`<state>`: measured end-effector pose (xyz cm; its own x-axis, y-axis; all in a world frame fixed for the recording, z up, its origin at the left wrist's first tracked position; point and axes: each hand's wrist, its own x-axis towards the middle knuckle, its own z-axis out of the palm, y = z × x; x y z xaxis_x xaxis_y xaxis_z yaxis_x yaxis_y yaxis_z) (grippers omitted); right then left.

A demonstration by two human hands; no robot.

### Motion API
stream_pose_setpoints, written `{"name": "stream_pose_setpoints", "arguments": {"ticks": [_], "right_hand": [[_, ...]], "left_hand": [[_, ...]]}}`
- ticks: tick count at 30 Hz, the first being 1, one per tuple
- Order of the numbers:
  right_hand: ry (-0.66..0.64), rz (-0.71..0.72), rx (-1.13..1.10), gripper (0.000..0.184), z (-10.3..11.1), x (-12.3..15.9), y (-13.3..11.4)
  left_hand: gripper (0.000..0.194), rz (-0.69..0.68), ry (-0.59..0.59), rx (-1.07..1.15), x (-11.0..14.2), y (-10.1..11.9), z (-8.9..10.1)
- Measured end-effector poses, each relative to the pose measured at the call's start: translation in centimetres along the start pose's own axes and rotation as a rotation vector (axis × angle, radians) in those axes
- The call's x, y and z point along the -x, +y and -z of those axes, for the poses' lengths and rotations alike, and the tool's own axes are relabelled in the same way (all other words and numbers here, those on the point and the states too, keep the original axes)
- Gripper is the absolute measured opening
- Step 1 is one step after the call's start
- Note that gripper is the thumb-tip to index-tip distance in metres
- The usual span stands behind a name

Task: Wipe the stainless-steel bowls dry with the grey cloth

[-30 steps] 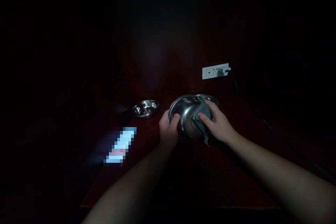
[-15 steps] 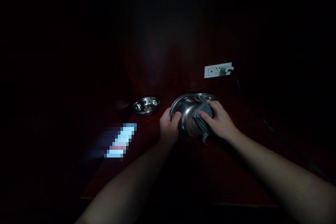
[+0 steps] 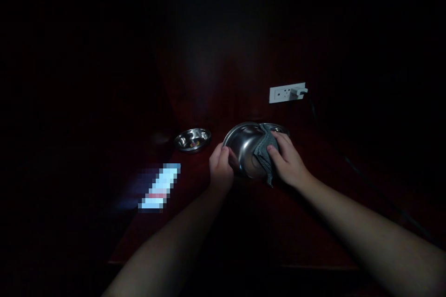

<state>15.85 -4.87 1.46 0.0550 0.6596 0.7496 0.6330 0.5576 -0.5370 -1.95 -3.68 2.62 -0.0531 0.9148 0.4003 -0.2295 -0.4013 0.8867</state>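
Observation:
A shiny steel bowl (image 3: pixel 244 148) is tilted on its side above the table, its outer face toward me. My left hand (image 3: pixel 221 167) is closed on the bowl's left rim, thumb on the near side. A grey-green cloth (image 3: pixel 265 148) lies against the bowl's right side, one corner hanging below. My right hand (image 3: pixel 288 158) presses this cloth to the bowl, fingers closed over it. Behind them, a second steel bowl (image 3: pixel 281 129) is mostly hidden by the cloth and the right hand.
On the dark red table (image 3: pixel 306 241), another steel bowl (image 3: pixel 193 140) with a small coloured mark inside stands at the left. Nearer lies a bright pixelated patch (image 3: pixel 160 190). A wall socket (image 3: pixel 286 93) holds a white plug, and a thin cable (image 3: pixel 383 195) runs along the right.
My left thumb has shifted from the bowl's face out toward its rim. The cloth stays against the bowl's right side under my right hand. The camera view has shifted slightly.

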Motion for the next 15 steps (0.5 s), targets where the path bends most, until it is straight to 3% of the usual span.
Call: {"name": "stream_pose_setpoints", "arguments": {"ticks": [7,15], "right_hand": [[0.012,-0.039,-0.043,0.043,-0.2,0.4,-0.8],[-0.014,-0.156,-0.134,0.049,-1.0,0.8,-0.1]], "left_hand": [[0.025,0.09,0.036,-0.101,0.4,1.2,0.0],[0.026,0.098,0.0,-0.121,0.3,0.4,0.4]]}}
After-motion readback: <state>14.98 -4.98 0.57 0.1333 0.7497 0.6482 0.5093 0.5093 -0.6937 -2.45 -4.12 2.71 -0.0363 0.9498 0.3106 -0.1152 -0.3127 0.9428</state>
